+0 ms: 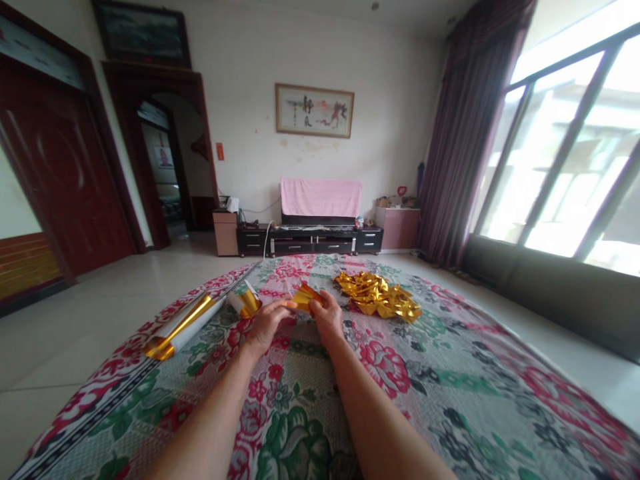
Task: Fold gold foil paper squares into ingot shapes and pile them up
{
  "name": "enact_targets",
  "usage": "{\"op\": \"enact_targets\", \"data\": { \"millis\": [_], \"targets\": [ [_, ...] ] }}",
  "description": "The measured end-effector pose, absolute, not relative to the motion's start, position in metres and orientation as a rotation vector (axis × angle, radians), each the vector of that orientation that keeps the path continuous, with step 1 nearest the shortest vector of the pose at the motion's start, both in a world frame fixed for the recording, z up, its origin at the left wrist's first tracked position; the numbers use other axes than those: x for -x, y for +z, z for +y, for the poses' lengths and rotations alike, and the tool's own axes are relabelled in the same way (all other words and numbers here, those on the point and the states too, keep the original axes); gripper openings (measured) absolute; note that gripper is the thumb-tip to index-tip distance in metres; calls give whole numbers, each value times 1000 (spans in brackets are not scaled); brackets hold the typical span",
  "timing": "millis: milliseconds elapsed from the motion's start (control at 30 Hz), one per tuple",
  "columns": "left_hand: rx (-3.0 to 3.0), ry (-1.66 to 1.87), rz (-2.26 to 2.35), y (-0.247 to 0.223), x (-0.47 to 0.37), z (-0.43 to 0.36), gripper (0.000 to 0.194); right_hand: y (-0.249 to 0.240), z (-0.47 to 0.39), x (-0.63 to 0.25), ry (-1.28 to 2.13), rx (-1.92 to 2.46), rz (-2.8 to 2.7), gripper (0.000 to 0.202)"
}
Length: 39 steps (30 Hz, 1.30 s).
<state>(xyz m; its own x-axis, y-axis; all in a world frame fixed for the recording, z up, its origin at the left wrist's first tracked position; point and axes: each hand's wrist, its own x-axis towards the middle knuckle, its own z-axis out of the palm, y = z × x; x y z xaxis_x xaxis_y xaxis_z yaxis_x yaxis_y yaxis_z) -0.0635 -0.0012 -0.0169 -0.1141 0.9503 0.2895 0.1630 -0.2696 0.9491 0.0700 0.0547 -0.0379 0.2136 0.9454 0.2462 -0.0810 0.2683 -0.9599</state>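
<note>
Both arms outstretched, hands (300,320) pinching

A flowered cloth (300,387) spreads over the broad surface. On it lie a heap of gold foil pieces (377,295) and, apart from it, two gold-and-white rolls (183,325).

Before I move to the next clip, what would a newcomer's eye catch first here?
Likely the heap of shiny gold foil pieces on the flowered cloth, right of centre. Then the gold foil piece between left hand and right hand, and the pink cloth draped by the far wall.
</note>
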Motion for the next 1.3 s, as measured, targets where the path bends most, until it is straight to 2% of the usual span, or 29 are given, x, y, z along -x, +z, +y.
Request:
{"op": "enact_targets", "data": {
  "millis": [167, 367, 633, 767, 967, 1167, 1300],
  "targets": [
    [-1491, 1399, 1250, -10, 57, -5, 37, -24, 42, -85, 1149, 980, -1088, 58],
    [-1578, 1137, 1246, -4, 37, -10, 38, -18, 25, -125, 1246, 934, -1060, 48],
    [-1904, 1070, 1139, -4, 9, -19, 45, -21, -7, -157, 1304, 860, -1005, 34],
    [-1944, 1041, 1130, -8, -6, -24, 42, -23, -19, -163, 1291, 831, -1022, 36],
    [-1862, 1165, 1175, -15, -18, -24, 36, -27, -27, -164, 1123, 845, -988, 56],
    [-1797, 1264, 1218, -22, -16, -18, 43, -26, -30, -161, 1094, 883, -1140, 32],
    [-1822, 1249, 1163, -21, -17, -20, 48, -24, -30, -162, 1185, 929, -1161, 32]
  ]
}}
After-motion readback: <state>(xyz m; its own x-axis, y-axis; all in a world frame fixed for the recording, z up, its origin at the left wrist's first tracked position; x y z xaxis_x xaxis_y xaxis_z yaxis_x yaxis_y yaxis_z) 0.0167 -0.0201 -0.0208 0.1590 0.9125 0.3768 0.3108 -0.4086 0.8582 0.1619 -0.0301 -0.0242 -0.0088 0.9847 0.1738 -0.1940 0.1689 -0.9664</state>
